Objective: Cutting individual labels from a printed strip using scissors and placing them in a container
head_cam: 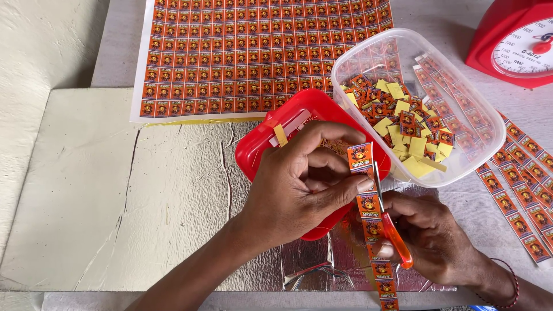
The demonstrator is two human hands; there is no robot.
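Here a strip of orange labels point(368, 207) runs taut toward the surface's near edge, pinched by the left hand point(299, 184) so its top label meets the orange-handled scissors point(391, 230) gripped in the right hand point(432, 236), above a red tray point(259, 144) and clear tub point(461, 115) collecting cut pieces.

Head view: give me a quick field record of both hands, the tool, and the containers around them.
left hand: pinches a long strip of small orange printed labels near its top end
right hand: grips orange-handled scissors, blades at the strip
red plastic tray: under the left hand, paper offcuts inside
clear plastic tub: right of the tray, holds cut orange and yellow label pieces
uncut label sheet: flat beyond the tray
loose label strips: far right
red kitchen scale: top right corner
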